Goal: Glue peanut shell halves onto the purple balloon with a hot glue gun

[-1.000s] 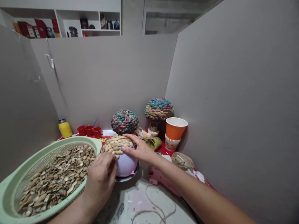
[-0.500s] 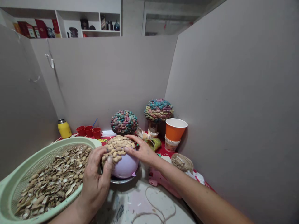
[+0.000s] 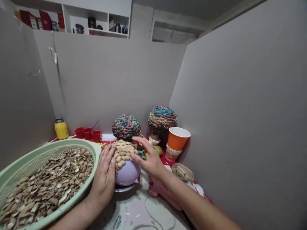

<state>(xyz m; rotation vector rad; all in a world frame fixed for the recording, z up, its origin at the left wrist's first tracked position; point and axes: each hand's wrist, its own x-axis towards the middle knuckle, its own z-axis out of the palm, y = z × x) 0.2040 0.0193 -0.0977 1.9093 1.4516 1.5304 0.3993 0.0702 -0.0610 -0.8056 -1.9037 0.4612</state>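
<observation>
Grey partitions (image 3: 107, 76) stand behind and to both sides of the balloon (image 3: 128, 173). The table (image 3: 136, 210) under it is pale and stained, with a red cover (image 3: 163, 158) showing at the back. The green basket (image 3: 96, 147), filled with loose shells (image 3: 52, 182), is left of the balloon, just beyond the left hand.

The left hand (image 3: 104, 174) lies along the balloon's left side, fingers together and extended, touching the shell cap (image 3: 123, 151); it is unclenched. The right hand (image 3: 148, 158) is at the upper right side, fingers spread, thumb at the cap's edge; it too is unclenched. Whether its other fingertips touch cannot be told.

The balloon is lilac, its upper part covered by the shell cap, its lower part bare. It sits in a metal dish (image 3: 124, 189), between the hands.

Behind the balloon is one coloured ball (image 3: 126, 126); a larger coloured ball (image 3: 162, 117) is behind it to the right. Right of the balloon are a pink glue gun (image 3: 165, 191), partly hidden by the right forearm, an orange cup (image 3: 177, 140) on stacked paper cups (image 3: 172, 154), and a twine coil (image 3: 182, 172). Behind it to the left are a yellow bottle (image 3: 61, 129) and three red cups (image 3: 87, 133).
</observation>
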